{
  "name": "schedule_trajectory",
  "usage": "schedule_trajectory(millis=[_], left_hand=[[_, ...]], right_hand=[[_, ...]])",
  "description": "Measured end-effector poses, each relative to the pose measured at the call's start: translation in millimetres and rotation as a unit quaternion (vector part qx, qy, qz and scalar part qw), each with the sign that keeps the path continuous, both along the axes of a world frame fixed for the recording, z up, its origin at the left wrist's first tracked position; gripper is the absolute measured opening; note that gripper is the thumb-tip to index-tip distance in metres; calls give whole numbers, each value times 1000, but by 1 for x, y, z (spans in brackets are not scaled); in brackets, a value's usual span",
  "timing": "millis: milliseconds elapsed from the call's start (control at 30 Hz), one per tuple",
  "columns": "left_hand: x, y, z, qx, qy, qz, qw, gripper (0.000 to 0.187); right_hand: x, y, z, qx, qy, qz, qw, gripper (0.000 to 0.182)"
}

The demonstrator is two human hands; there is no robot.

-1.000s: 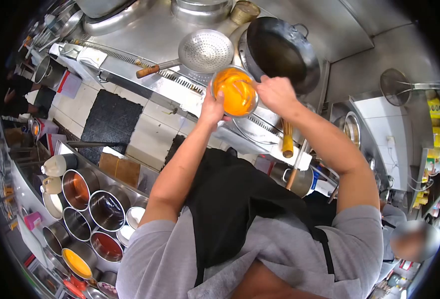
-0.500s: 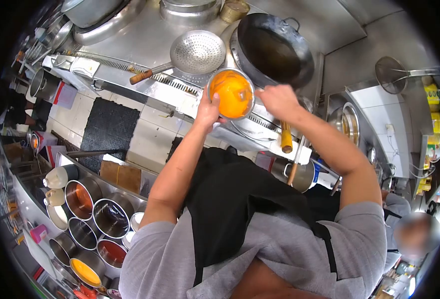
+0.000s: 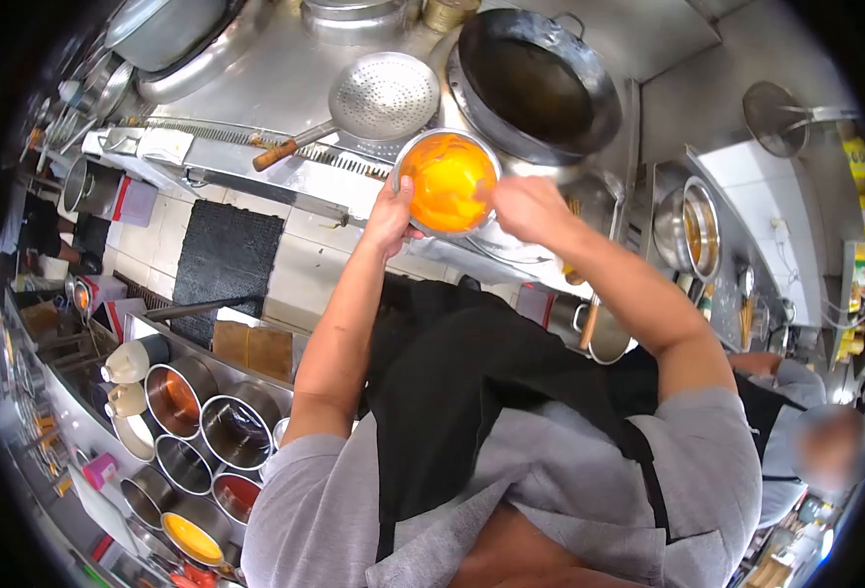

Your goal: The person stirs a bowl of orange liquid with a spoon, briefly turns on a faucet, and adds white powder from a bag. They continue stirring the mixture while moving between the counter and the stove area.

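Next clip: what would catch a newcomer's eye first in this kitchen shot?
The bright orange liquid in the metal bowl, held up at centre frame by the left hand while the right hand works at its rim. Just behind it on the steel range sit a large dark wok and a perforated skimmer with a wooden handle. At lower left, a cluster of round sauce pots stands out.
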State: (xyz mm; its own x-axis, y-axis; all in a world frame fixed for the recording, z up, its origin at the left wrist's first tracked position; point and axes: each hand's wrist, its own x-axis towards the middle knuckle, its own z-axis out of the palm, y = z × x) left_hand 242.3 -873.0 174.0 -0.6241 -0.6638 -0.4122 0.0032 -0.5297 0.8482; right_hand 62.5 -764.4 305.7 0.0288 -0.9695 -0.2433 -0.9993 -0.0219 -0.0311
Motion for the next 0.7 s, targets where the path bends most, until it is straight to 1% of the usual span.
schedule_trajectory(millis=[33, 67, 100, 133, 167, 233, 267, 300, 367, 400, 433, 500, 533, 567, 633, 700], left_hand=[[-3, 2, -1, 0, 2, -18, 1000, 56], [-3, 0, -1, -2, 1, -23, 1000, 56], [1, -4, -1, 2, 5, -5, 1000, 56], [4, -9, 0, 4, 10, 12, 1000, 56], [6, -12, 1, 4, 8, 10, 1000, 56], [10, -15, 8, 5, -11, 9, 1000, 54], [7, -12, 8, 8, -16, 16, 1000, 50], [3, -5, 8, 10, -18, 13, 1000, 50], [-7, 1, 10, -12, -58, 3, 998, 48], [-7, -1, 15, 8, -69, 2, 998, 48], [-6, -3, 16, 5, -70, 3, 998, 48], [-7, -4, 17, -19, -53, 32, 998, 45], [-8, -5, 16, -20, -52, 36, 998, 45], [-8, -4, 14, -26, -54, 32, 998, 45], [-7, 3, 11, -31, -60, 25, 997, 45], [-7, 2, 16, -33, -48, 41, 997, 45]], right_hand=[[-3, -3, -7, 0, -2, -9, 1000, 24], [-5, -7, -15, -52, -10, 0, 999, 25], [-4, -11, -20, -106, -17, 9, 994, 25], [10, -2, -12, -71, -19, -14, 997, 25], [18, 6, -5, -72, -20, -16, 997, 25], [26, 17, 4, 9, -1, -8, 1000, 25], [19, 14, 0, -7, -19, -15, 1000, 25], [12, 7, -7, -5, -21, -18, 1000, 25], [-4, -16, -18, -33, -8, -64, 997, 26], [-2, -13, -22, 1, -3, -86, 996, 46], [4, -4, -25, -1, -4, -84, 996, 46], [18, 19, -26, 23, 8, -44, 999, 46], [20, 19, -16, 35, -2, -55, 998, 37], [11, 13, -20, 36, -3, -53, 998, 37], [-9, -2, -29, -8, -14, -93, 996, 40], [-1, 4, -28, -25, -3, -84, 996, 44]])
